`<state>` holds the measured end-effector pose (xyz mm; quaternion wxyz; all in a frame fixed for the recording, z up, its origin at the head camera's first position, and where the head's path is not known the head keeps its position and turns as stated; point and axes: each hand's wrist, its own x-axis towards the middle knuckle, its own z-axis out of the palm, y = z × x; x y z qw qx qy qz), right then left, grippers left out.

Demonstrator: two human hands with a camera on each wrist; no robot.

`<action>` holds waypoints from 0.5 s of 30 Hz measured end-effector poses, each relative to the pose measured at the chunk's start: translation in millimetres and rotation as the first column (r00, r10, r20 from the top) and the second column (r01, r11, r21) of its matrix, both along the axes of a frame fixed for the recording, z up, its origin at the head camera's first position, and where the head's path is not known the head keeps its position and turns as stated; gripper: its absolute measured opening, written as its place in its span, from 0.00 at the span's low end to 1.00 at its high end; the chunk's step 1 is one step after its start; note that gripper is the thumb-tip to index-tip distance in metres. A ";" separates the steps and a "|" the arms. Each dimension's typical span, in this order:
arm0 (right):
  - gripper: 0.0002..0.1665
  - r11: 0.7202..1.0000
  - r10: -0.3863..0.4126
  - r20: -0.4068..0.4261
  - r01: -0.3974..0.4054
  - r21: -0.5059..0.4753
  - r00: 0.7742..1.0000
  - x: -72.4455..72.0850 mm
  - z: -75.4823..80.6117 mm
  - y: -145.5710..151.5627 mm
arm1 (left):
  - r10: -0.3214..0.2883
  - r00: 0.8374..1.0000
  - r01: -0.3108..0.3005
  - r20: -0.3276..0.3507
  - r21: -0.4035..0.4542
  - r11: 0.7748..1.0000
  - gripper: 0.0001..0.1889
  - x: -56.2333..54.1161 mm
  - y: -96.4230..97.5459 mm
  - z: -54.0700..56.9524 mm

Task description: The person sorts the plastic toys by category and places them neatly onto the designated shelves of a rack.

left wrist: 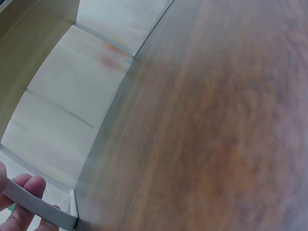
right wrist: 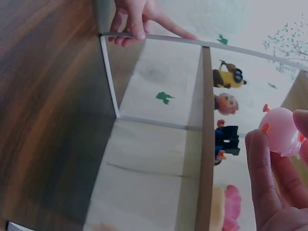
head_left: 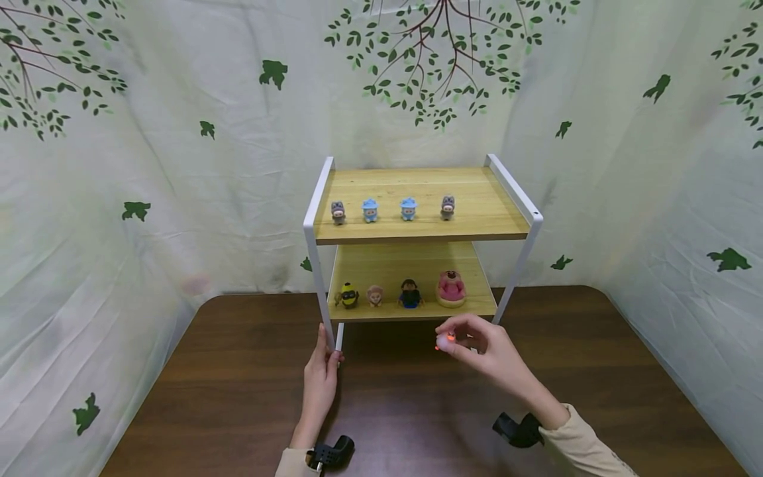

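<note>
A two-tier shelf with wooden boards and a white frame stands on the table. My left hand grips its front left leg, thumb on one side and fingers on the other, the index finger lying along the leg. In front of the lower board, at the right, my right hand pinches a small round pink figurine with orange-red nubs between thumb and fingertips. Close behind that hand, a pink bear figurine sits on the lower board.
Left of the bear stand a dark-haired figurine, a small pinkish figurine and a yellow goggled figurine. The upper board bears two blue-hatted figurines between two grey ones. A leaf-printed white cloth hangs behind the brown table.
</note>
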<state>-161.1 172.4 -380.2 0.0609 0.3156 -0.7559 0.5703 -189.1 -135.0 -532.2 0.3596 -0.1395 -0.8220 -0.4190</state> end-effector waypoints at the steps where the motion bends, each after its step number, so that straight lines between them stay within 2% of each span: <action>1: 0.12 1.000 -0.002 -0.004 0.002 0.003 1.000 -0.4 1.1 0.6 | 0.000 1.000 0.000 -0.001 -0.001 1.000 0.48 0.1 0.0 0.1; 8: 0.15 1.000 0.011 0.003 -0.011 -0.012 1.000 -1.4 9.4 4.3 | -0.001 1.000 0.001 0.006 0.007 1.000 0.48 0.6 -0.2 0.1; 15: 0.18 0.999 0.009 -0.024 -0.010 -0.030 1.000 -2.2 17.5 7.5 | -0.003 1.000 0.003 -0.003 0.004 1.000 0.47 0.3 -0.4 0.0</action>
